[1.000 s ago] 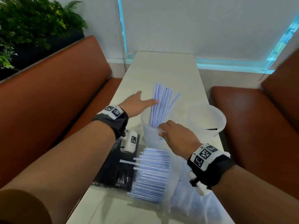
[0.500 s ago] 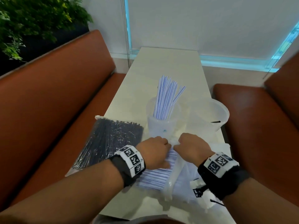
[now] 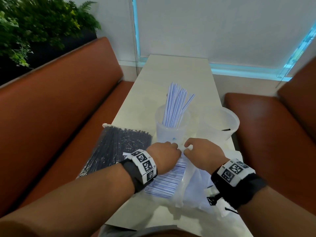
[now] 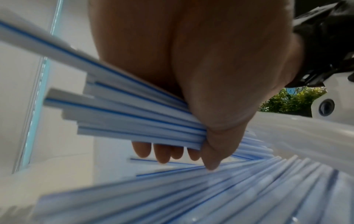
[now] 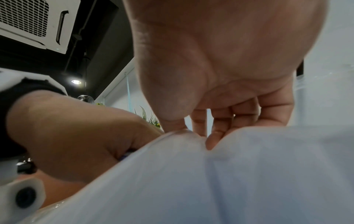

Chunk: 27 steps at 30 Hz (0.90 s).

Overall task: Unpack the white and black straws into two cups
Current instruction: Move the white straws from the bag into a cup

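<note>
my left hand (image 3: 164, 155) curls round a bunch of white straws (image 4: 134, 119) over the pile (image 3: 168, 181) on the table (image 3: 177, 72). my right hand (image 3: 203, 153) pinches the clear bag (image 5: 210, 174). more white straws stand in the left cup (image 3: 171, 134); black straws (image 3: 116, 148) lie bagged at left.

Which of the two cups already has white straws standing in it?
The left cup, just beyond the left hand: white straws fan out of it. The right cup holds none.
</note>
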Tool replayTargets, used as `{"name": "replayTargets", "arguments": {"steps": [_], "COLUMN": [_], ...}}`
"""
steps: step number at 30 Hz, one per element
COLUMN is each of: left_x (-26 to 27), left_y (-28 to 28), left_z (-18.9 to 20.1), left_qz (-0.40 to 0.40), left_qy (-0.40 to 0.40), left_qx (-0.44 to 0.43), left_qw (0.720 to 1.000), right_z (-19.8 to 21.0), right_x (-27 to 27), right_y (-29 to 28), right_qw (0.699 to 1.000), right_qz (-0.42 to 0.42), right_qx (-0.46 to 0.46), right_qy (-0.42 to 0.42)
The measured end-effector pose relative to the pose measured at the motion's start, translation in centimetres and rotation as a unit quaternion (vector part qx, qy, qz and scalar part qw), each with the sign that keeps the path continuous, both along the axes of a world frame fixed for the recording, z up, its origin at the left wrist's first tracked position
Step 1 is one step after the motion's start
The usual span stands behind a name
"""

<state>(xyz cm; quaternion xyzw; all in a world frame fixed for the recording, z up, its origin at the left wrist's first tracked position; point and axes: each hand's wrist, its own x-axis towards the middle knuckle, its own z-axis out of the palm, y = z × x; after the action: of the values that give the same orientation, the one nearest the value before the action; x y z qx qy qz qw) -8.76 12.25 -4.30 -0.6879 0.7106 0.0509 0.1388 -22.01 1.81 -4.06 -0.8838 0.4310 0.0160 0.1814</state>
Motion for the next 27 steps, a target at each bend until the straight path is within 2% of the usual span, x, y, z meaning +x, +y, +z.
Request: {"name": "replayTargets", "arguments": {"steps": [9,19,21,22,24,25,26,27], "left_x": [4.0,12.9,13.7,13.9,13.7,13.3,12.6,11.9], "left_y": [2.0,6.0,6.4,6.5,6.4,6.2,5.8,5.4], "left_z": [1.3,0.7,0.5,0.4,0.4,0.6,0.8,1.0], "left_qz": [-0.02,0.039,0.047,0.05,0.054,0.055,0.053,0.049], "left_qy": [-0.063,-0.038,-0.028,-0.021,-0.002,0.015,0.036,0.055], "left_qx": [-0.007,-0.052,-0.08,-0.093,-0.123,-0.14,-0.154,-0.164], "left_qw": [0.998,0.997,0.995,0.994,0.991,0.989,0.986,0.984], "right_z": [-1.4,-2.1,-1.5,-0.9,0.6,1.3,1.8,2.1], "right_x": [-0.1,-0.5,-0.3,-0.3,0.1,0.4,0.7,1.0], "right_y": [-0.8,-0.9,-0.5,-0.2,0.7,1.1,1.5,1.7], "right_qw": [1.0,0.998,0.99,0.974,0.909,0.878,0.86,0.856], "right_qz": [-0.001,-0.012,-0.027,-0.045,-0.076,-0.077,-0.071,-0.059], "right_qx": [-0.006,0.042,0.029,0.03,0.071,0.097,0.12,0.142], "right_qy": [-0.019,-0.053,-0.134,-0.218,-0.405,-0.462,-0.49,-0.493]}}
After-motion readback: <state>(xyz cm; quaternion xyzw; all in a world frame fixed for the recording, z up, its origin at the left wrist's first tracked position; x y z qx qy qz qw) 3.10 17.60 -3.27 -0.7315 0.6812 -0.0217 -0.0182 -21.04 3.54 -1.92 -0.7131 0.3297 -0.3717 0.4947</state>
